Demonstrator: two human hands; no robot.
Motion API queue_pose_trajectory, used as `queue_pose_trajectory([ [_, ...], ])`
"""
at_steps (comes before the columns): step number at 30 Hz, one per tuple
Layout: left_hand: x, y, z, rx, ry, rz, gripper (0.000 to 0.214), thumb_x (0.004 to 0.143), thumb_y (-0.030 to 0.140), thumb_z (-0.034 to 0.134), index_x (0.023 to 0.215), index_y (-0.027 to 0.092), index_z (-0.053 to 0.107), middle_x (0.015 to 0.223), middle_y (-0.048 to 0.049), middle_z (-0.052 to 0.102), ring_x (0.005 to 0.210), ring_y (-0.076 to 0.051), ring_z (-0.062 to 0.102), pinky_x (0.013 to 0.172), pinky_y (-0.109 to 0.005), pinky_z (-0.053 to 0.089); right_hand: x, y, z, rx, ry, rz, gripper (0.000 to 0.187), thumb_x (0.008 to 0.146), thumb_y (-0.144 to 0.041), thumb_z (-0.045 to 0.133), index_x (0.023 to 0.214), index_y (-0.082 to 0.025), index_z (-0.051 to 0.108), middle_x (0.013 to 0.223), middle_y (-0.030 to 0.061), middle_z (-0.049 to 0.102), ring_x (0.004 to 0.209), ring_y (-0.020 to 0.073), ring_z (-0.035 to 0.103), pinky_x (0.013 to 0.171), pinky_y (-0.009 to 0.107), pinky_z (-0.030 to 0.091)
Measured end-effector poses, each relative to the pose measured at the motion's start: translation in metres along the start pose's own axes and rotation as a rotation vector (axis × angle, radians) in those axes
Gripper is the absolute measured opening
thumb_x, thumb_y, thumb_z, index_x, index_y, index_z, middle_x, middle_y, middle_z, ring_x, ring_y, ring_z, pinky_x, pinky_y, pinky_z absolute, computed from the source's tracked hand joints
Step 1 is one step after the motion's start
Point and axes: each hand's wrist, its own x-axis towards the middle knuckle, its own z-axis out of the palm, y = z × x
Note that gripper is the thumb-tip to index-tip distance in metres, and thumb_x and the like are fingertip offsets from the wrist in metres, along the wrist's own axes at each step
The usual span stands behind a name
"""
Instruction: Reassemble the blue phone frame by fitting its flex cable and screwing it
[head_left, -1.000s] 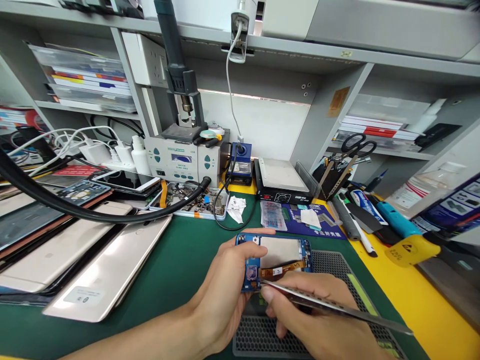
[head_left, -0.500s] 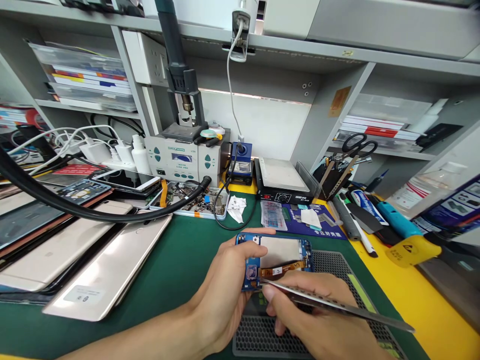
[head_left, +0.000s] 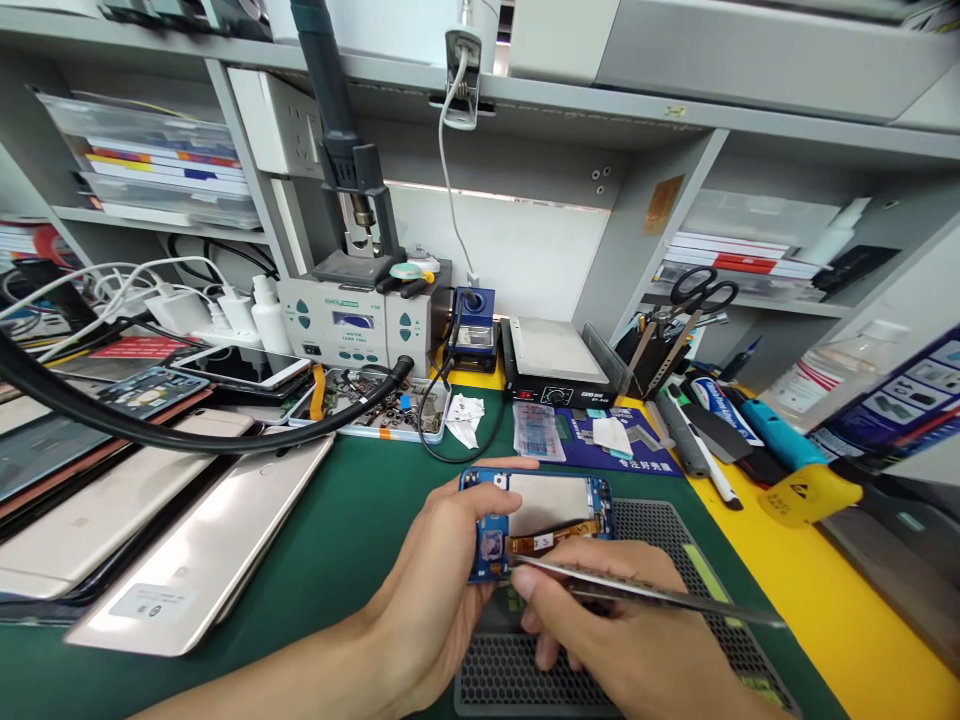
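Note:
An opened blue phone frame (head_left: 547,505) with an orange flex cable lies over a black perforated mat (head_left: 660,530). My left hand (head_left: 442,580) wraps round the frame's left side, thumb along its top edge. My right hand (head_left: 622,630) pinches metal tweezers (head_left: 652,592), their tip touching the frame's lower left part near a small camera module.
Gold phone back covers (head_left: 202,550) lie in a row at the left under a thick black hose (head_left: 150,425). A hot-air station (head_left: 360,315), a parts tray (head_left: 375,405) and a heating plate (head_left: 555,360) stand behind. Tools and pens (head_left: 712,440) crowd the yellow strip on the right.
The view shifted slightly right and down. Both hands keep their grip; the tweezers' tip stays at the same spot on the frame.

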Motion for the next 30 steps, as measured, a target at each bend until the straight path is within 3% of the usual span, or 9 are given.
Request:
queue_pose_trajectory([
  [4,0.001,0.0,0.0,-0.004,0.027,0.036,0.042,0.083,0.02,0.06,0.125,0.019,0.064,0.093,-0.009,0.075,0.076,-0.023,0.07,0.064,-0.032,0.052,-0.003,0.0,-0.006,0.237,0.092,0.054,0.035,0.091,-0.04,0.064,0.066,-0.017,0.069,0.054,0.0016,0.068,0.045,0.0124,0.064,0.043,0.017,0.049],
  [9,0.001,0.001,-0.001,0.008,0.027,0.042,0.044,0.082,0.017,0.063,0.126,0.018,0.064,0.099,-0.0104,0.077,0.09,-0.027,0.073,0.078,-0.036,0.058,-0.007,0.005,-0.013,0.232,0.142,0.039,0.035,0.092,-0.04,0.064,0.065,-0.018,0.066,0.052,0.0005,0.065,0.045,0.0117,0.061,0.045,0.018,0.049],
  [12,0.001,0.001,-0.002,0.042,0.032,0.045,0.041,0.084,0.019,0.063,0.125,0.019,0.066,0.097,-0.0099,0.078,0.086,-0.026,0.074,0.076,-0.035,0.059,-0.007,0.007,-0.014,0.202,0.124,0.065,0.033,0.091,-0.039,0.062,0.066,-0.018,0.064,0.054,0.0,0.065,0.047,0.012,0.061,0.046,0.019,0.05],
  [19,0.005,-0.001,-0.004,0.051,0.055,0.048,0.041,0.084,0.017,0.064,0.124,0.023,0.068,0.102,-0.0096,0.078,0.094,-0.03,0.074,0.078,-0.039,0.061,-0.006,0.005,-0.011,0.07,0.167,-0.029,0.032,0.09,-0.033,0.059,0.061,-0.019,0.063,0.052,-0.0011,0.063,0.045,0.0133,0.061,0.045,0.023,0.047],
  [30,0.003,-0.001,-0.003,0.039,0.074,0.035,0.042,0.083,0.018,0.064,0.125,0.023,0.068,0.102,-0.0096,0.077,0.095,-0.032,0.074,0.075,-0.039,0.061,-0.008,0.004,-0.012,0.017,0.191,-0.002,0.033,0.09,-0.034,0.057,0.06,-0.021,0.061,0.049,-0.0017,0.062,0.042,0.0135,0.06,0.041,0.023,0.044],
])
